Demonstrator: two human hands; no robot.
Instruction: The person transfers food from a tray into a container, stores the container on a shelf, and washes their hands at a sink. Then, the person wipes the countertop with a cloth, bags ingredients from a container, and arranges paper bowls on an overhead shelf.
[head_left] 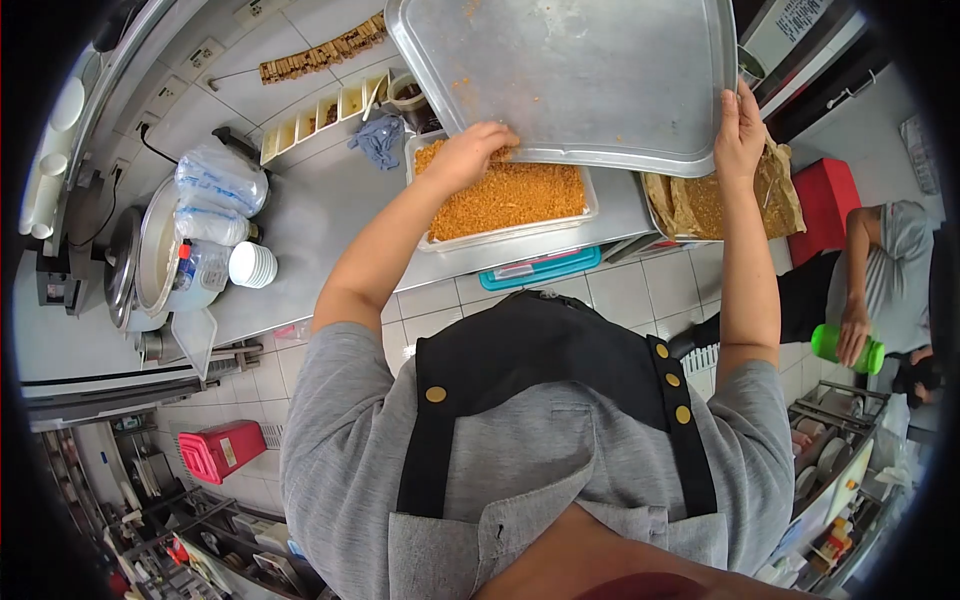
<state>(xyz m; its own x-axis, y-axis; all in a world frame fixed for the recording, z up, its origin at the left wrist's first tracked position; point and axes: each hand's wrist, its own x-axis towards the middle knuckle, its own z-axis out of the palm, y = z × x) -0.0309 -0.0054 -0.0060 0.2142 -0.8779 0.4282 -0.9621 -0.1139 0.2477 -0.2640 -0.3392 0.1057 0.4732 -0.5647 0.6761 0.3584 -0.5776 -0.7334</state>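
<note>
A large metal tray [590, 80] is tilted above the counter, with a few orange crumbs on its surface. My right hand [738, 130] grips the tray's right edge, thumb on the near side. At the lower left corner, my left hand [478, 155] is closed with its fingers curled at the rim; part of the fingertips is hidden. Under the tray's lower edge stands a white rectangular container [515, 233] full of orange, crumb-like food [520, 200]. The tray covers the back part of this container.
A blue cloth [377, 141] and a row of small condiment tubs [318, 118] lie to the left. Farther left are white cups [253, 265] and a big pot [155, 250]. A paper-lined box [780, 190] stands right. Another person [880, 270] holds a green-lidded jar [848, 348].
</note>
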